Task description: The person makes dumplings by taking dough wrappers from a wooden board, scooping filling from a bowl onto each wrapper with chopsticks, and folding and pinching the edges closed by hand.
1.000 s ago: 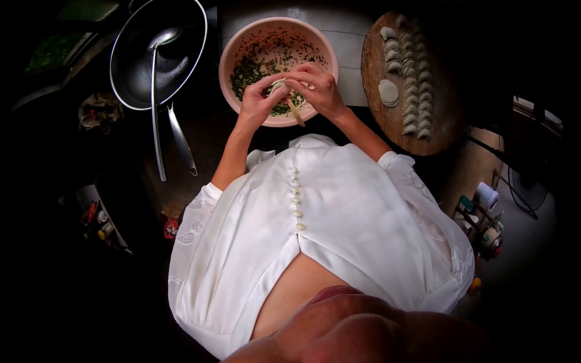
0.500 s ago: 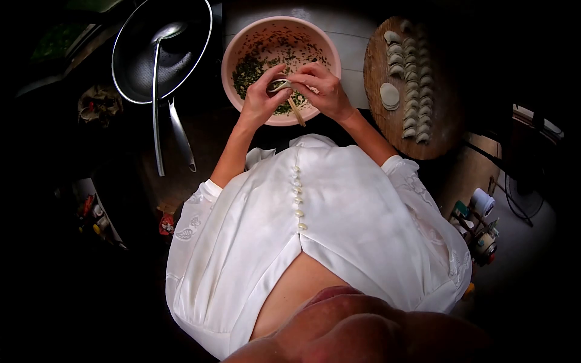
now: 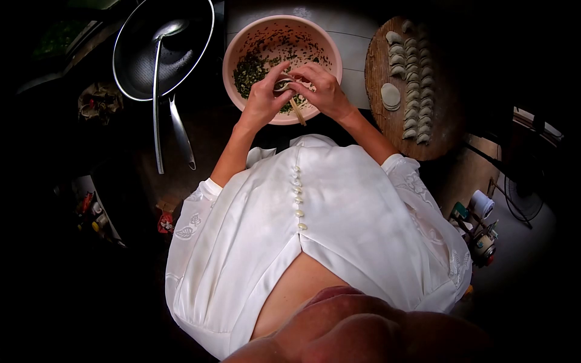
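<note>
Hands pinch a pale wrapper over the pink bowl; the wrapper gapes wider than a second earlier.

Round bowl, plain pink; chopped filling, speckled green; round wooden board, brown; loose blouse, white, leaf-patterned sleeves.

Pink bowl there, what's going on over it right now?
A person's left hand and right hand hold a curved dumpling wrapper between them, over the bowl of chopped green filling. Chopsticks stick out over its near rim. On the right, a wooden board bears rows of folded dumplings and some flat wrappers. On the left, a ladle rests in a pan.
</note>
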Motion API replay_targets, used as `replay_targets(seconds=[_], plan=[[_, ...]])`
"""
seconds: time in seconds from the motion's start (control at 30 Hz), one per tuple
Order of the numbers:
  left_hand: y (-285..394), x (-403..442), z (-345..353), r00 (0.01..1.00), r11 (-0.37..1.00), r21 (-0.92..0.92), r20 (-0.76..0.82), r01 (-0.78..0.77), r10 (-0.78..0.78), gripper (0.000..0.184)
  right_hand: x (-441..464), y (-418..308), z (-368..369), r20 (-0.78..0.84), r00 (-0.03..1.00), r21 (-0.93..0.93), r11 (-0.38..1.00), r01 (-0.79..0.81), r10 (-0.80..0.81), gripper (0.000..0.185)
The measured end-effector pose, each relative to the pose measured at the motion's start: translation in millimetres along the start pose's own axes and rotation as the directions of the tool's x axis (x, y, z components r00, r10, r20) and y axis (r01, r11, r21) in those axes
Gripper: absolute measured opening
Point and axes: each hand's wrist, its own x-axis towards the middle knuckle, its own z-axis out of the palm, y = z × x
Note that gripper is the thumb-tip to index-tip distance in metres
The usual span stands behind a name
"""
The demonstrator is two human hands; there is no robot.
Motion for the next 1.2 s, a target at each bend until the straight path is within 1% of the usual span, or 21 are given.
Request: replay_targets(seconds=[0.1,0.17,0.2,0.27,0.3,0.33,0.37,0.4,0.47,0.5,0.57,0.6,0.67,0.7,0.77,0.9,1.0,1.07,1.1,1.17,1.2], plan=[[9,1,-1,1.000,0.999,0.029,-0.002,-0.021,0.021,0.061,-1,0,-2,0.006,0.999,-0.043,0.999,0.033,-0.033,0.014],[11,2,-3,1.000,0.998,0.060,0.031,-0.005,0.003,0.063,-1,3,-2,-0.027,0.991,-0.083,0.989,0.125,-0.128,0.013],[12,3,-3,0.999,0.998,0.060,0.032,-0.006,0.004,0.063,-1,2,-2,-0.028,0.991,-0.084,0.989,0.126,-0.128,0.013],[14,4,-3,1.000,0.999,-0.034,-0.004,0.023,-0.023,0.061,-1,0,-3,-0.087,0.979,-0.147,0.974,0.170,-0.183,0.014],[9,4,-2,1.000,0.999,-0.033,-0.004,0.021,-0.021,0.061,-1,-2,-3,-0.088,0.979,-0.148,0.974,0.172,-0.186,0.014],[1,5,-1,0.998,0.971,-0.228,0.015,0.065,-0.063,0.056,-1,-3,-5,-0.116,0.975,-0.160,0.973,0.169,-0.189,0.014],[-8,5,0,0.994,0.904,-0.414,0.042,0.108,-0.099,0.052,-1,-5,-6,-0.145,0.970,-0.171,0.971,0.168,-0.193,0.014],[-8,4,0,0.995,0.905,-0.412,0.040,0.103,-0.095,0.052,-1,-4,-6,-0.145,0.969,-0.172,0.970,0.173,-0.198,0.014],[-10,3,2,0.988,0.837,-0.525,0.072,0.154,-0.136,0.041,-3,-1,-5,-0.153,0.979,-0.121,0.986,0.114,-0.132,0.015],[-10,2,3,0.988,0.837,-0.526,0.072,0.151,-0.133,0.041,-2,-2,-6,-0.153,0.979,-0.123,0.986,0.116,-0.134,0.015],[-10,1,5,0.981,0.820,-0.541,0.050,0.186,-0.189,0.034,-3,-4,-7,-0.171,0.982,-0.094,0.994,0.060,-0.076,0.019],[-11,0,5,0.980,0.819,-0.542,0.050,0.187,-0.190,0.034,-3,-6,-9,-0.169,0.983,-0.094,0.994,0.060,-0.075,0.019],[-14,-1,5,0.985,0.857,-0.487,0.049,0.167,-0.164,0.034,-5,-10,-12,-0.144,0.982,-0.131,0.986,0.101,-0.120,0.024],[-14,-1,5,0.985,0.856,-0.488,0.050,0.168,-0.164,0.034,-5,-10,-12,-0.143,0.983,-0.132,0.986,0.100,-0.119,0.024],[-15,-1,5,0.989,0.873,-0.464,0.049,0.149,-0.143,0.034,-5,-9,-10,-0.109,0.977,-0.136,0.976,0.167,-0.182,0.025],[-13,-4,8,0.993,0.878,-0.465,0.025,0.111,-0.113,0.035,-6,-7,-4,-0.080,0.974,-0.158,0.968,0.197,-0.211,0.025],[-18,-6,9,0.997,0.902,-0.426,0.008,0.072,-0.075,0.036,-7,-6,-3,-0.064,0.978,-0.173,0.968,0.183,-0.197,0.025],[-22,-8,10,0.998,0.900,-0.431,0.013,0.061,-0.062,0.036,-8,-6,-5,-0.020,0.990,-0.117,0.984,0.138,-0.141,0.023],[-21,-9,10,0.998,0.900,-0.431,0.015,0.062,-0.062,0.036,-9,-9,-6,-0.022,0.990,-0.118,0.984,0.136,-0.140,0.023],[-21,-10,9,0.997,0.912,-0.404,0.027,0.075,-0.071,0.035,-8,-17,-6,-0.053,0.997,-0.051,0.997,0.062,-0.064,0.022],[-18,-10,9,0.997,0.912,-0.403,0.027,0.075,-0.070,0.035,-9,-15,-6,-0.053,0.996,-0.051,0.997,0.063,-0.065,0.022]])
